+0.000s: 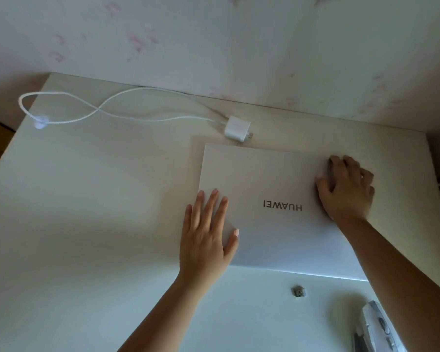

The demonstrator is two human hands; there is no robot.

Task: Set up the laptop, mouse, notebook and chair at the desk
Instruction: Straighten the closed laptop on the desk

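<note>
The desk (87, 199) is the largest thing here, a broad pale slab with a smooth matt face, its far edge against a wall (214, 34) papered with faint pink blossoms; every place below is given from the laptop (272, 224). The laptop lies shut and flat on the desk's right half, a thin silver-white rectangle with rounded corners and a satin lid, its lettering upside down to the person, so the hinge probably lies on the near side. The step in hand appears to be placing or squaring the laptop, and it would go best by sliding with even pressure from both palms, then turning it so the opening edge faces the person before the lid is lifted. The left hand (206, 229) rests flat on the laptop's left edge, fingers straight and spread, thumb on the lid. The right hand (346, 189) presses on the right part of the lid, its fingers bent, though whether they hook an edge cannot be told. Beyond the far left corner of the laptop sits a glossy white charger (236, 128), a small rounded block, its smooth cable (112, 107) looping well off to the left. Near the laptop's front right corner the mouse (376, 329) shows partly, pale with grey buttons. Just in front of the laptop lies a small grey object (299, 291), too small to identify.
</note>
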